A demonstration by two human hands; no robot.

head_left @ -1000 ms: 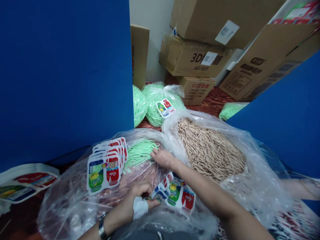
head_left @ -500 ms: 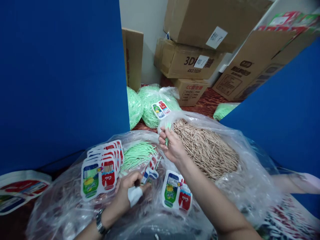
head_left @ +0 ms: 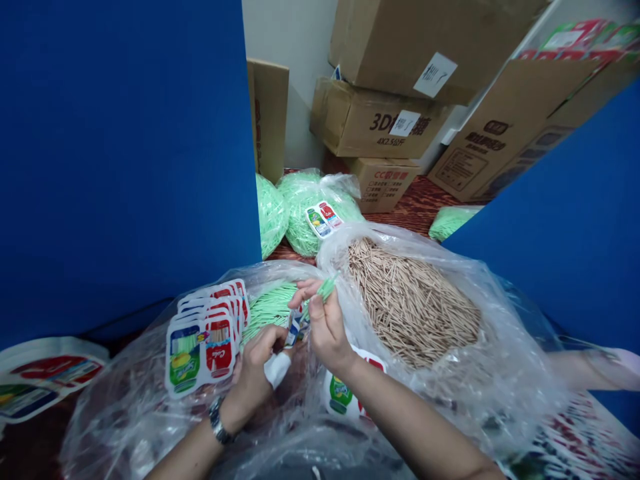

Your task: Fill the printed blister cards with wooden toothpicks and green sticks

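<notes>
The right hand (head_left: 327,337) pinches a small bundle of green sticks (head_left: 327,288) between thumb and fingers; just beside it, the left hand (head_left: 255,363) grasps a printed card pack (head_left: 293,331), partly hidden. Left of both grips lie the fanned Sprite-and-Cola cards (head_left: 184,360); the loose green pile (head_left: 270,307) sits between those and the right-hand grip, brown sticks (head_left: 415,307) to its right. The bundle probably handles best pinched lightly, ends evened and aligned with the pack, which the left fingers should hold steady without creasing.
</notes>
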